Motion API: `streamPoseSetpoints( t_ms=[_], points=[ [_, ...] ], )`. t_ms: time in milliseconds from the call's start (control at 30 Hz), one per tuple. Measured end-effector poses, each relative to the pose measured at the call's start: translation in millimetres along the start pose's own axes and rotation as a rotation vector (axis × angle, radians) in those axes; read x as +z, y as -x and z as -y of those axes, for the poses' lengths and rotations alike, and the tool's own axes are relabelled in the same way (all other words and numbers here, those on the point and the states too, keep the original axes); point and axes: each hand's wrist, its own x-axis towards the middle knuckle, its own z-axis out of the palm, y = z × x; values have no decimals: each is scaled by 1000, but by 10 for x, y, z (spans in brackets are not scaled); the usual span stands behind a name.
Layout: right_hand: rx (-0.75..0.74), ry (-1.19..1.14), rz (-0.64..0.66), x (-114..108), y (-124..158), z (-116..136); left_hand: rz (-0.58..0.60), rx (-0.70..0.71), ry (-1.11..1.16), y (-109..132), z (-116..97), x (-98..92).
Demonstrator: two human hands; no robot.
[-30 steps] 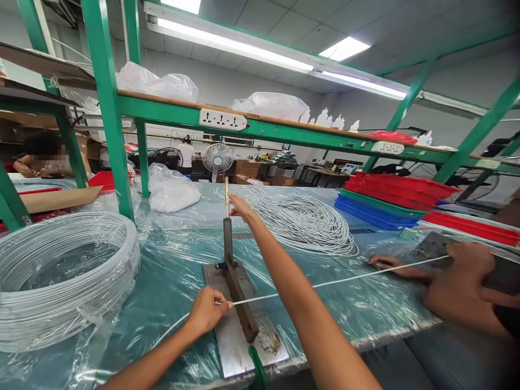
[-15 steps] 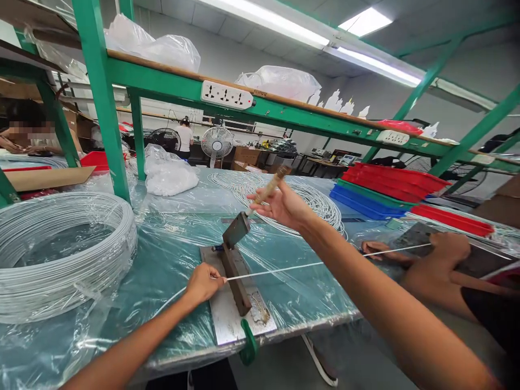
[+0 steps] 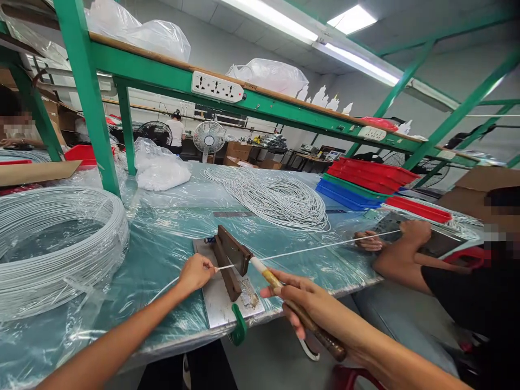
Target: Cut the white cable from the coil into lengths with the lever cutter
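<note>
My left hand [image 3: 197, 272] pinches a thin white cable [image 3: 300, 252] just left of a lever cutter. The cable crosses the cutter's lower bar [image 3: 228, 276] and stretches right to a co-worker's hands. My right hand [image 3: 303, 303] is wrapped round the lever handle [image 3: 270, 277], which is white and yellow near the blade and brown at its end. The cutter's upper blade [image 3: 233, 250] is low, slanting over the cable. Under it lies a metal base plate [image 3: 211, 309], held at the table edge by a green clamp [image 3: 238, 326].
A large coil of white cable [image 3: 117, 238] lies at left, and a looser pile [image 3: 284, 203] behind the cutter. Stacked red, green and blue trays [image 3: 361, 181] stand at back right. A co-worker's hand [image 3: 416, 233] holds the cable's far part. A green-framed shelf [image 3: 162, 70] spans above.
My right hand has swung the lever handle down and toward me, lowering the upper blade to the cable. My left hand still pinches the cable. The view has shifted slightly.
</note>
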Motion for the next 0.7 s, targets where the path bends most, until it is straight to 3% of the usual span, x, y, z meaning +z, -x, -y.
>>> streamPoseSetpoints(
  t_ms=[200,367,467,533,700],
  points=[
    [12,124,-29,36,-6,-15,59,65,-57,0,-67,-48],
    [-11,106,-72,77,13,-15,182,26,119,-78,-63,13],
    [10,91,-68,93,11,-7,179,30,174,-132,-6,74],
    [19,90,-66,96,4,-4,147,35,198,-161,30,120],
    [-6,66,-62,91,-9,4,-67,6,114,-206,24,208]
  ],
)
